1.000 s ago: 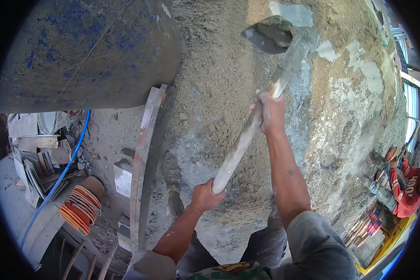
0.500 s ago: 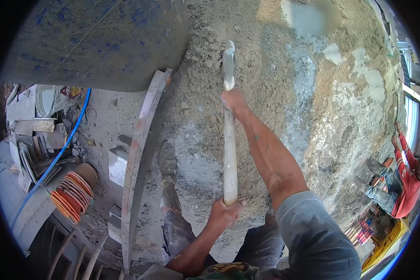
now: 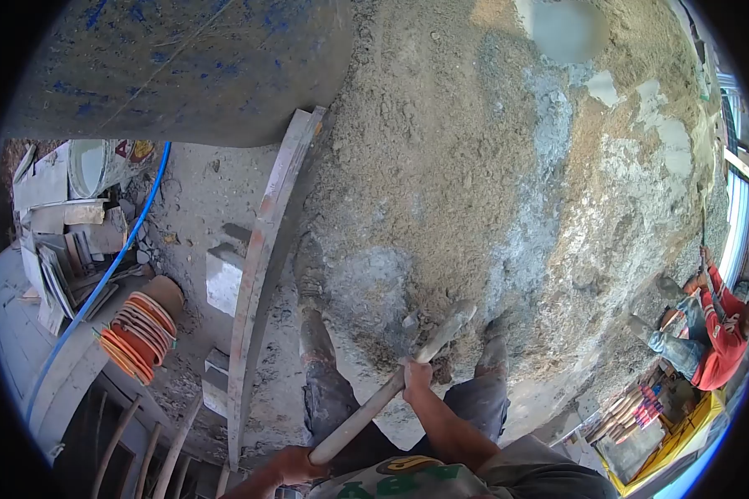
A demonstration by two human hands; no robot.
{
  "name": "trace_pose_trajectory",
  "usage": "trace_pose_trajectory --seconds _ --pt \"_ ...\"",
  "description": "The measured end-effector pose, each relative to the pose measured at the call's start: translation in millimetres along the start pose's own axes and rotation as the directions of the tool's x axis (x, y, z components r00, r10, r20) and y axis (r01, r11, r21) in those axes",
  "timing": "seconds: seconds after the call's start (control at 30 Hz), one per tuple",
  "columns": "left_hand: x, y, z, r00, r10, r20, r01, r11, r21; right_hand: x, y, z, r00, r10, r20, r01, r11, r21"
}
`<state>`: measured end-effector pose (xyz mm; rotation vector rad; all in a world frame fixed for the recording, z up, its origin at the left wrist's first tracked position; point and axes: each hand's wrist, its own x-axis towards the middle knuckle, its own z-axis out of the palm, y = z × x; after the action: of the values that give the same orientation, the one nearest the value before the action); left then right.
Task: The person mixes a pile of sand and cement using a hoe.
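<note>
A long wooden-handled hoe (image 3: 370, 416) slants from lower left to upper right across my legs. Its dusty grey head end (image 3: 453, 320) is low over the loose soil between my feet; the blade's shape is not clear from this angle. My left hand (image 3: 300, 464) is closed round the butt of the handle near my left hip. Farther up, my right hand (image 3: 417, 376) grips the shaft near the head. Dark disturbed earth (image 3: 441, 368) lies just beside the right hand and the head.
Sandy ground (image 3: 441, 175) with grey powdery streaks spreads ahead. At left are a long board (image 3: 266, 224), a big drum-like surface (image 3: 200, 66), a blue hose (image 3: 133, 237), stacked orange-rimmed buckets (image 3: 141, 328) and broken tiles (image 3: 58, 266). A person in red (image 3: 720, 341) holds a pole at right.
The hoe has come down from stretched out ahead to low between my feet. My right hand has drawn in toward my body; my left hand has moved down and left.
</note>
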<state>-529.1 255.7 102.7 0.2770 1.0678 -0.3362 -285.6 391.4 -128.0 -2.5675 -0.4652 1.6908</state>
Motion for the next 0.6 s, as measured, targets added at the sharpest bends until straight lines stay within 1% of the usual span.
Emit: trace_pose_trajectory --seconds 0.03,0.07,0.1,0.13,0.17,0.2,0.23,0.27,0.3,0.33,0.37,0.4,0.47,0.5,0.53,0.57,0.6 --pt "1 0 -10 0.99 0.088 -0.114 -0.079 0.994 0.081 -3 -21 7 0.997 -0.015 0.073 0.006 0.993 0.118" --pt "22 -3 -14 0.974 0.122 -0.193 -0.099 0.987 0.124 -9 -74 28 0.988 -0.05 0.149 0.012 0.97 0.241" --pt "37 10 -25 0.92 0.193 -0.34 -0.16 0.979 0.124 -30 -141 51 0.973 -0.08 0.216 0.037 0.98 0.196" --pt "55 29 -40 0.841 0.255 -0.477 -0.218 0.967 0.133 -17 -179 71 0.939 -0.262 0.221 0.211 0.95 0.231" --pt "87 42 -58 0.734 0.373 -0.568 -0.381 0.918 0.11 -13 -230 96 0.868 -0.418 0.267 0.339 0.893 0.296" --pt "103 73 -89 0.656 0.415 -0.631 -0.45 0.886 0.115 -18 -286 123 0.829 -0.492 0.266 0.429 0.864 0.263" --pt "118 106 -119 0.574 0.384 -0.724 -0.487 0.87 0.076 1 -333 148 0.743 -0.577 0.338 0.509 0.816 0.274" --pt "123 140 -153 0.52 0.374 -0.768 -0.505 0.86 0.076 9 -381 176 0.681 -0.626 0.38 0.579 0.778 0.243" --pt "125 173 -177 0.445 0.33 -0.833 -0.551 0.833 0.036 16 -422 202 0.63 -0.669 0.394 0.638 0.735 0.228" --pt "125 202 -191 0.378 0.319 -0.869 -0.607 0.794 0.027 13 -455 224 0.607 -0.692 0.391 0.685 0.705 0.185" --pt "124 220 -191 0.325 0.295 -0.899 -0.653 0.757 0.012 10 -474 241 0.603 -0.663 0.443 0.689 0.713 0.129" --pt "122 225 -180 0.386 0.257 -0.886 -0.707 0.7 -0.105 11 -477 252 0.602 -0.627 0.495 0.691 0.719 0.072" --pt "112 226 -146 0.512 0.197 -0.836 -0.762 0.553 -0.336 16 -436 261 0.687 -0.487 0.539 0.659 0.73 -0.18" --pt "107 210 -126 0.611 0.164 -0.775 -0.719 0.526 -0.455 31 -398 265 0.721 -0.446 0.53 0.613 0.768 -0.188" --pt "99 186 -107 0.698 0.139 -0.703 -0.664 0.493 -0.562 78 -354 278 0.722 -0.478 0.5 0.639 0.737 -0.218" --pt "84 169 -99 0.761 0.127 -0.636 -0.583 0.565 -0.584 74 -319 270 0.78 -0.429 0.456 0.559 0.805 -0.199" --pt "66 155 -88 0.819 0.102 -0.565 -0.49 0.636 -0.596 32 -306 245 0.841 -0.318 0.437 0.437 0.876 -0.204"
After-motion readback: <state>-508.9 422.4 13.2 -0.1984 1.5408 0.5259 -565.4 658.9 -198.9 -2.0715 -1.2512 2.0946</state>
